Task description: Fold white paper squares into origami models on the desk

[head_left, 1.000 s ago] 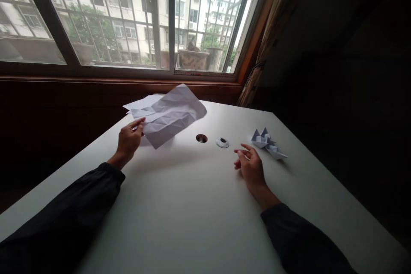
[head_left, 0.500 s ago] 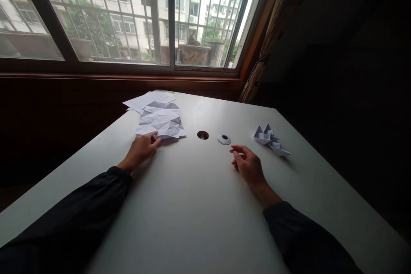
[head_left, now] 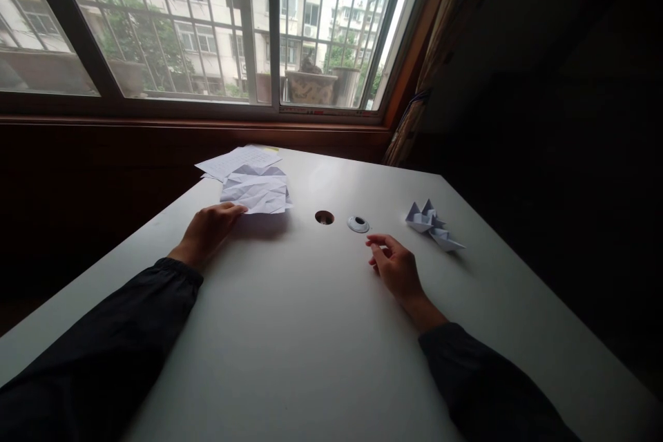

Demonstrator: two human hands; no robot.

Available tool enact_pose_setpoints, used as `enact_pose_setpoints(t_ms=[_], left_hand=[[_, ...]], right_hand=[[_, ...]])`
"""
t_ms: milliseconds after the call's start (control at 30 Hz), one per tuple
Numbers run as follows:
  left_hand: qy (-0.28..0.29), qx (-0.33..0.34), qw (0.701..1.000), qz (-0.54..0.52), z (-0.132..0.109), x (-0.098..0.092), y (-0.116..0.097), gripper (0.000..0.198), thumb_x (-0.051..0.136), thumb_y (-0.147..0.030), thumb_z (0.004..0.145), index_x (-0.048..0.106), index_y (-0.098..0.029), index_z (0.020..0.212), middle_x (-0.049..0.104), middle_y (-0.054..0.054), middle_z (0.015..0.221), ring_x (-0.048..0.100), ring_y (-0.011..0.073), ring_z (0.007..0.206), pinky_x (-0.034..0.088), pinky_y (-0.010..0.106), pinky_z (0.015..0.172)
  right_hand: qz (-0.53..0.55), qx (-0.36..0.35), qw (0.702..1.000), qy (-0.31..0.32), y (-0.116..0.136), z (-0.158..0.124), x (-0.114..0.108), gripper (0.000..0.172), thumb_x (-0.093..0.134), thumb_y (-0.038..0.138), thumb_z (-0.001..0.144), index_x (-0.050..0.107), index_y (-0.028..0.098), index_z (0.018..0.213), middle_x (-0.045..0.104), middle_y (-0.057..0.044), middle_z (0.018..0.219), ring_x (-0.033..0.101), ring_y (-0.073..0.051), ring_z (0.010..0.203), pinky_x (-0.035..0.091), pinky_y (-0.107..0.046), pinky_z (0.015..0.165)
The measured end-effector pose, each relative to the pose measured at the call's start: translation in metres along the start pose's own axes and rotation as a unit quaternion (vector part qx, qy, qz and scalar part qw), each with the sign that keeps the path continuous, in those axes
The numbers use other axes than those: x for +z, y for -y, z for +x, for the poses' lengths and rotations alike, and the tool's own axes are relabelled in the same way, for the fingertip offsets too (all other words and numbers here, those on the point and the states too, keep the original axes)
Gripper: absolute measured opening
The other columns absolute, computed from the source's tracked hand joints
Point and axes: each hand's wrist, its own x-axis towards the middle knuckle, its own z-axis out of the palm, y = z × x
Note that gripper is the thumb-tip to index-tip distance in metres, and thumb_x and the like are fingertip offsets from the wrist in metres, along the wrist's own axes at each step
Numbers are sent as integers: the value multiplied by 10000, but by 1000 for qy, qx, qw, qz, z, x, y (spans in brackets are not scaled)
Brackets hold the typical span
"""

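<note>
My left hand (head_left: 211, 229) pinches the near left edge of a creased sheet of paper (head_left: 257, 192), which is held raised and casts a shadow on the white table (head_left: 280, 345). Behind it lie flat sheets with faint writing (head_left: 235, 160). My right hand (head_left: 395, 266) hovers or rests over the table with its fingers loosely curled and apart, holding nothing. Just beyond its fingertips sits a round cable-hole cover (head_left: 358, 224). Farther right stand folded paper boats (head_left: 432, 224), close together.
An open round hole (head_left: 324, 217) is cut in the tabletop, left of the cover. Past the table's far edge are a dark wooden sill (head_left: 207, 126) and a barred window with plant pots (head_left: 311, 88) outside. A curtain (head_left: 414, 121) hangs at the right of the window.
My left hand has gripped the creased paper's near edge and lifted it off the table, shifting slightly left. My right hand has stayed nearly in place.
</note>
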Motion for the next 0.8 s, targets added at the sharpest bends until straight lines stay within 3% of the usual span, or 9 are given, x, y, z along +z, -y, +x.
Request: enact_pose_setpoints(t_ms=[167,267,333,400,533,633,733,800], left_hand=[[33,81,996,-25,2,3,4,457,413,-98,947,742,-279,1207,727,72,1194,642,259,1039,499,394,943],[32,70,997,-10,2,2,6,477,432,-85,924,736,-287,1230,727,73,1207,628,284,1047,487,430,944],[6,41,999,11,1,2,8,510,419,-65,904,733,-285,1242,724,76,1227,619,306,1081,472,462,958],[-3,12,999,30,-1,2,10,529,413,-62,890,733,-291,1243,724,72,1237,620,318,1099,467,479,958],[51,-15,998,46,-3,4,12,558,423,-84,869,693,-294,1309,695,70,1302,632,320,1108,493,447,901],[62,-30,997,46,-4,9,12,565,435,-108,864,656,-273,1357,666,91,1342,613,333,1141,494,444,902],[62,-52,996,31,-5,11,11,534,462,-149,865,663,-268,1345,658,106,1345,613,335,1115,496,441,893],[61,-63,996,29,-6,10,10,504,472,-167,870,678,-262,1320,662,110,1336,617,330,1098,495,438,894]], right_hand=[[-91,-65,991,-74,-13,12,-16,269,530,359,914,713,202,1032,756,-70,979,669,-183,640,553,-334,662],[-204,-111,953,-193,-33,27,-48,285,507,253,868,707,184,1059,730,-96,1015,642,-215,736,524,-392,818],[-263,-96,917,-285,-51,36,-75,335,483,195,817,693,154,1075,686,-139,1047,628,-265,873,494,-426,865],[-306,-59,888,-338,-71,41,-100,381,508,176,753,684,153,1090,643,-170,1123,584,-329,1050,456,-482,913],[-328,66,883,-328,-105,46,-130,424,626,236,663,687,195,1081,569,-186,1282,526,-395,1140,431,-544,890],[-312,135,892,-297,-118,47,-135,250,672,263,641,712,200,880,668,-160,1045,591,-365,950,437,-556,840],[-295,141,895,-303,-120,47,-136,84,666,264,664,677,210,727,684,-105,799,601,-300,761,457,-511,772],[-283,128,892,-330,-116,47,-136,78,625,265,723,673,216,761,693,-120,801,611,-297,751,462,-484,747]])
